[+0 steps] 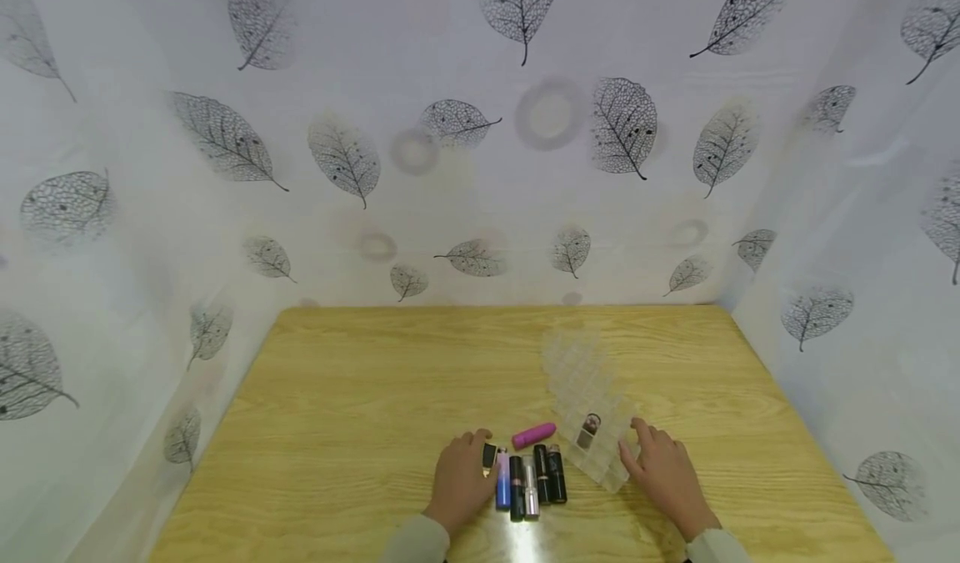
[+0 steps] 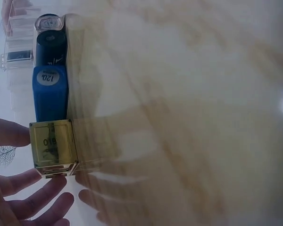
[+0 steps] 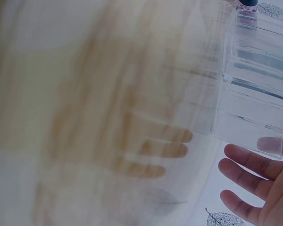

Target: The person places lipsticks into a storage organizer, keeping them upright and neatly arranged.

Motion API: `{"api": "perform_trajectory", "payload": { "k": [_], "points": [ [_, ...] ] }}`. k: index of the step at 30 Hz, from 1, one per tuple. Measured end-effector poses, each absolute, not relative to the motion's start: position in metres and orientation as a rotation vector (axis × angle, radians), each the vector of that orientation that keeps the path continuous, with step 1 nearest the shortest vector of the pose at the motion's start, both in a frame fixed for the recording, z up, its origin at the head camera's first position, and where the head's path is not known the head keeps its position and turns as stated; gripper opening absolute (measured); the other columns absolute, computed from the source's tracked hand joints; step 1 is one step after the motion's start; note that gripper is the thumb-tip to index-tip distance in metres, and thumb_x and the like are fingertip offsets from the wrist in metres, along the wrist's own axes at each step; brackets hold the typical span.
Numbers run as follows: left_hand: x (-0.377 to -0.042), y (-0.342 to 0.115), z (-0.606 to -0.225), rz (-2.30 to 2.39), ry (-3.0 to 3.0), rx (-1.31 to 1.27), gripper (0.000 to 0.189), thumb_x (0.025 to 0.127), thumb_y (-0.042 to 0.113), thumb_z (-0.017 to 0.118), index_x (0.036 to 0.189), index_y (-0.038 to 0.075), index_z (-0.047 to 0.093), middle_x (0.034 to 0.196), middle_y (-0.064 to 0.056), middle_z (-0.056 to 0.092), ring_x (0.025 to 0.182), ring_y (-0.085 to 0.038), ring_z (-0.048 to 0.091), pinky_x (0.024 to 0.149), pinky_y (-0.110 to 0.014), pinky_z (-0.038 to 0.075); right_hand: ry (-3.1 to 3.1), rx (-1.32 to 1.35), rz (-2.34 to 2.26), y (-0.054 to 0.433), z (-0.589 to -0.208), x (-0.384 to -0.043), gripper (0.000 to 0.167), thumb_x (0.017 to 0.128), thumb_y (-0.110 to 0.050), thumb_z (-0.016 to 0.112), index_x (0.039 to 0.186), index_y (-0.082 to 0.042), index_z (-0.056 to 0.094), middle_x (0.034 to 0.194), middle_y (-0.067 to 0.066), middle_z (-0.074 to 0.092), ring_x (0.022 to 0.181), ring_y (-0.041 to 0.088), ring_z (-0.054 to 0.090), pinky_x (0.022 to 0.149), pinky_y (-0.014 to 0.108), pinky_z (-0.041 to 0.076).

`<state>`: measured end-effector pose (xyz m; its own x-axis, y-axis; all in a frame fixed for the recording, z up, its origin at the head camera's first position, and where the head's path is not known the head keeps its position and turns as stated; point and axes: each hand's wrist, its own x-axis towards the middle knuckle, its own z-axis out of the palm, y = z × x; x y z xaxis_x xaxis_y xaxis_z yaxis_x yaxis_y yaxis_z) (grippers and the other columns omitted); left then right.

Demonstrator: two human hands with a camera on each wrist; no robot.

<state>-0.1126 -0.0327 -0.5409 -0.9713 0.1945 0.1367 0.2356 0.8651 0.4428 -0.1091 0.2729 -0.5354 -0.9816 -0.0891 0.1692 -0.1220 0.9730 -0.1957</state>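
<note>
My left hand (image 1: 463, 475) holds a black and gold square lipstick tube (image 1: 489, 456) at the left end of a row of lipsticks. In the left wrist view its gold base (image 2: 53, 143) faces the camera, with thumb and fingers on opposite sides. Beside it lie a blue and lilac tube (image 1: 503, 484), a black tube (image 1: 517, 490), a clear and silver tube (image 1: 531, 492) and two more black ones (image 1: 557, 475). My right hand (image 1: 663, 471) rests at the right side of a clear compartmented organizer (image 1: 617, 477), fingers loosely extended, some overlapping its edge in the right wrist view.
A bright pink tube (image 1: 534, 435) lies crosswise behind the row. One dark tube (image 1: 588, 429) sits in a near compartment of the organizer, which stretches away diagonally on the wooden table (image 1: 360, 396). Leaf-printed white curtains (image 1: 480, 188) enclose the back and sides.
</note>
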Motion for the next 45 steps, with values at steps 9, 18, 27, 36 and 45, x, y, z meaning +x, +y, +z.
{"api": "perform_trajectory", "payload": {
  "k": [9, 18, 27, 36, 45],
  "points": [
    [-0.112, -0.033, -0.545, -0.686, -2.922, -0.314, 0.037, 0.078, 0.030, 0.070, 0.108, 0.011, 0.061, 0.093, -0.010, 0.066, 0.080, -0.025, 0.061, 0.073, -0.041, 0.051, -2.957, 0.162, 0.319, 0.272, -0.534, -0.108, 0.041, 0.092, -0.031, 0.056, 0.117, 0.001, 0.053, 0.085, 0.011, 0.064, 0.075, 0.028, 0.061, 0.066, 0.048, 0.050],
    [-0.117, -0.041, -0.548, -0.648, -2.897, -0.284, 0.037, 0.075, 0.028, 0.074, 0.106, 0.012, 0.060, 0.090, -0.009, 0.066, 0.077, -0.024, 0.061, 0.069, -0.040, 0.051, -2.977, 0.156, 0.359, 0.271, -0.531, -0.108, 0.042, 0.093, -0.032, 0.055, 0.119, 0.001, 0.053, 0.086, 0.010, 0.064, 0.076, 0.027, 0.061, 0.068, 0.049, 0.049],
    [-0.115, -0.046, -0.546, -0.583, -2.942, -0.285, 0.046, 0.075, 0.033, 0.073, 0.110, 0.008, 0.059, 0.095, -0.012, 0.066, 0.081, -0.026, 0.061, 0.070, -0.041, 0.051, -3.006, 0.146, 0.371, 0.272, -0.532, -0.110, 0.043, 0.094, -0.033, 0.052, 0.120, 0.001, 0.053, 0.072, 0.001, 0.058, 0.070, 0.023, 0.058, 0.068, 0.049, 0.049],
    [-0.112, -0.044, -0.540, -0.608, -3.014, -0.244, 0.048, 0.075, 0.032, 0.073, 0.110, 0.003, 0.059, 0.096, -0.016, 0.065, 0.081, -0.030, 0.061, 0.071, -0.045, 0.051, -2.962, 0.182, 0.277, 0.273, -0.533, -0.109, 0.041, 0.093, -0.033, 0.054, 0.117, 0.000, 0.054, 0.079, 0.005, 0.062, 0.073, 0.025, 0.059, 0.067, 0.048, 0.049],
    [-0.111, -0.044, -0.538, -0.622, -2.998, -0.255, 0.046, 0.075, 0.030, 0.073, 0.109, 0.002, 0.059, 0.093, -0.015, 0.065, 0.079, -0.029, 0.060, 0.070, -0.044, 0.050, -2.778, 0.271, 0.061, 0.275, -0.533, -0.111, 0.039, 0.082, -0.034, 0.065, 0.106, -0.004, 0.058, 0.093, 0.013, 0.059, 0.080, 0.029, 0.057, 0.065, 0.047, 0.047]
  ]
}}
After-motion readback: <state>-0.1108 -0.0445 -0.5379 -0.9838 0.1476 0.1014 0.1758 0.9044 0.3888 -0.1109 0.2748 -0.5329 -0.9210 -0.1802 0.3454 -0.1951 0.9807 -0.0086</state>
